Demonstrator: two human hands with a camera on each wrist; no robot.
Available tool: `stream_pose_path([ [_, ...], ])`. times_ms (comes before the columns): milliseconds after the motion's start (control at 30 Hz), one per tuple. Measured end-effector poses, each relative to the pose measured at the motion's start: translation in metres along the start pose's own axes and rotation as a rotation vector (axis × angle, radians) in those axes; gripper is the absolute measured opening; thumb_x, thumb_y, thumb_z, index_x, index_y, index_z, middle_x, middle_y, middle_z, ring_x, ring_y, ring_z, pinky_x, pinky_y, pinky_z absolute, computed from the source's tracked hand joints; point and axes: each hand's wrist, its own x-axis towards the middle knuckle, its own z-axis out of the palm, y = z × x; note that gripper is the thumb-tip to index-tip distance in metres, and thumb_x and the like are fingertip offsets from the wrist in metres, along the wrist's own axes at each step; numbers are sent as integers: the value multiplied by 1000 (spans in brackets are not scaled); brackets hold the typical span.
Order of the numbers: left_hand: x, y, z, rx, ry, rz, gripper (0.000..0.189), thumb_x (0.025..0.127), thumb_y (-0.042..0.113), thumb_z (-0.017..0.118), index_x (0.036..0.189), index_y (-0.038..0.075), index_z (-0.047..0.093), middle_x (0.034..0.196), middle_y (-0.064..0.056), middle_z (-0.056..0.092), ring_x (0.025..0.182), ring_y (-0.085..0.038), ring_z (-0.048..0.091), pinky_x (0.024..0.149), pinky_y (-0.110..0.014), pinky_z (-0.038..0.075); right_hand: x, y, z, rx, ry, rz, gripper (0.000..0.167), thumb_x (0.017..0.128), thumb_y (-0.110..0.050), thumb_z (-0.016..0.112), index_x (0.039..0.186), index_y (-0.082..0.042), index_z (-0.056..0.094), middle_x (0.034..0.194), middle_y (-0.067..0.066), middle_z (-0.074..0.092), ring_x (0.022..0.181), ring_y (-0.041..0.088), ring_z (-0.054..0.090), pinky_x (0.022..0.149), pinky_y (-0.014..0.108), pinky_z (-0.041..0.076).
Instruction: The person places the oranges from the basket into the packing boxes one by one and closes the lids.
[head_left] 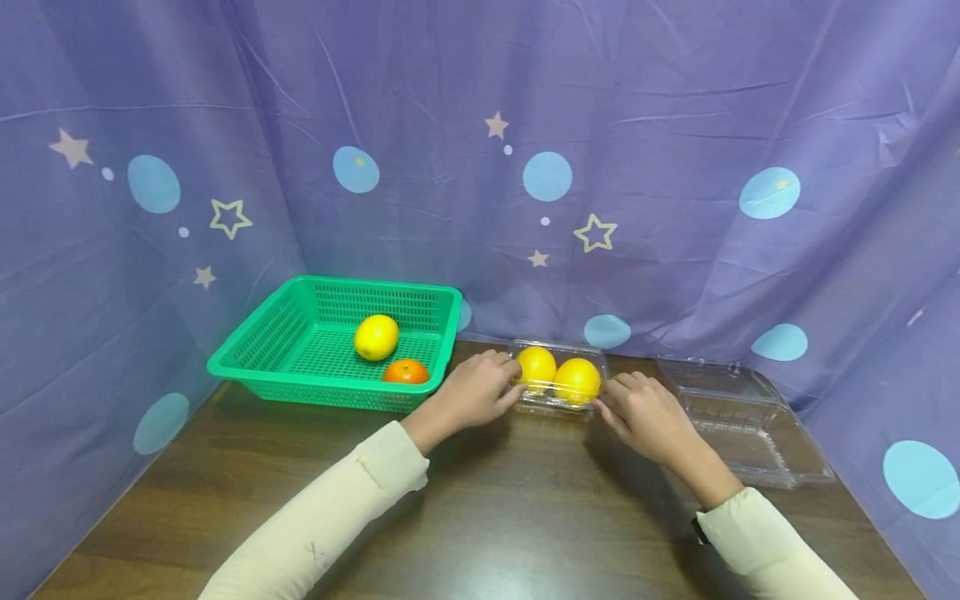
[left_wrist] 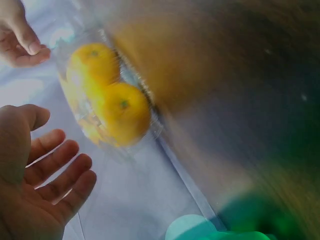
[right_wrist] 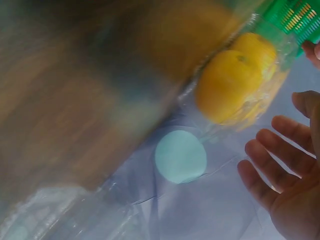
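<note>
Two round yellow-orange fruits (head_left: 577, 382) sit side by side in a small clear plastic container (head_left: 536, 407) at the back of the table. A green stem mark shows on each fruit (left_wrist: 124, 114) in the left wrist view. At the container's left end is the left hand (head_left: 480, 389), its fingers spread and loosely bent with nothing in them. The right hand (head_left: 647, 417) is at the opposite end, its fingers likewise apart and empty in the right wrist view. Both palms face the container, fingertips close to its ends.
A green plastic basket (head_left: 300, 388) stands at the left, with a yellow fruit (head_left: 377, 337) and an orange one (head_left: 406, 372) inside. On the right lies another clear container (head_left: 750, 433), its lid raised. A purple curtain (head_left: 450, 100) hangs behind the wooden table (head_left: 495, 517).
</note>
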Motion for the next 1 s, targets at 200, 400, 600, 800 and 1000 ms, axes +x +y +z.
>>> stream_pose_path([
  [200, -3, 1, -3, 13, -11, -98, 46, 103, 49, 55, 125, 10, 68, 120, -6, 66, 108, -25, 62, 93, -41, 53, 15, -9, 2, 47, -24, 76, 36, 91, -30, 76, 107, 2, 71, 104, 16, 73, 97, 37, 68, 82, 52, 55],
  [400, -8, 3, -2, -33, -3, -146, 57, 103, 51, 54, 141, 10, 59, 139, -11, 58, 130, -30, 54, 108, -49, 45, 29, -23, 5, 79, -194, 234, 62, 98, -47, 65, 141, -3, 58, 140, 20, 59, 129, 44, 54, 100, 65, 44],
  [600, -10, 2, 2, -35, -52, -188, 66, 103, 56, 49, 153, 13, 47, 152, -14, 49, 141, -34, 46, 115, -53, 37, 37, -32, 10, 108, -395, 383, 80, 101, -61, 50, 162, -13, 30, 165, 19, 29, 150, 49, 23, 112, 77, 17],
  [800, -9, 2, 7, -28, -226, -242, 79, 101, 67, 40, 165, 24, 22, 168, -13, 23, 154, -37, 22, 121, -58, 23, 38, -36, 16, 104, -467, 428, 84, 100, -66, 46, 165, -18, 22, 169, 18, 17, 152, 51, 9, 110, 81, 4],
  [1000, -10, 3, 10, -18, -287, -269, 80, 101, 69, 38, 166, 28, 14, 171, -11, 14, 156, -36, 14, 123, -58, 16, 38, -39, 18, 117, -504, 435, 91, 96, -74, 44, 165, -19, 21, 169, 18, 14, 152, 53, 6, 109, 82, 0],
])
